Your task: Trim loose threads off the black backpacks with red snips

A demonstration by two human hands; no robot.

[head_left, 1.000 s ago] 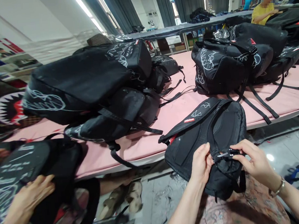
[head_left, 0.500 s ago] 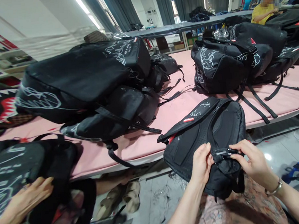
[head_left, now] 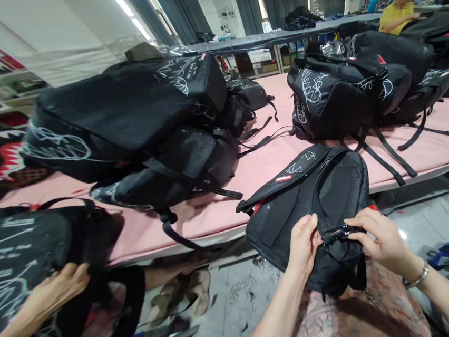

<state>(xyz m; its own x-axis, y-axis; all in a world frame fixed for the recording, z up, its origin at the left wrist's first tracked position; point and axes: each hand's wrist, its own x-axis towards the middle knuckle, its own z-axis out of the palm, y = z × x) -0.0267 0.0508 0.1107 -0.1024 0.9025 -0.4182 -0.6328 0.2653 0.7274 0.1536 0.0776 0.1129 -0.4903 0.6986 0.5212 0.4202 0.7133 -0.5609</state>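
A black backpack (head_left: 281,226) leans with its back panel up, between the pink table edge and my lap. My left hand (head_left: 305,240) is closed at the lower end of its shoulder strap (head_left: 317,194), pinching the webbing. In my right hand (head_left: 377,233), thumb and fingers grip a slim dark tool with a shiny edge, which looks like thread snips (head_left: 338,230). The tool lies across the strap end, close to my left fingertips. Its tip is hard to make out against the black fabric.
Black backpacks with white drawings (head_left: 124,120) are piled on the pink table (head_left: 265,159), and more (head_left: 328,95) lie at right. A co-worker's hand (head_left: 64,284) rests on another backpack (head_left: 20,236) at left. Sandals (head_left: 199,293) and thread scraps are on the floor.
My right hand has turned the snips slightly, so less of the shiny edge shows. My left hand keeps its pinch. The co-worker's hand has shifted a little right.
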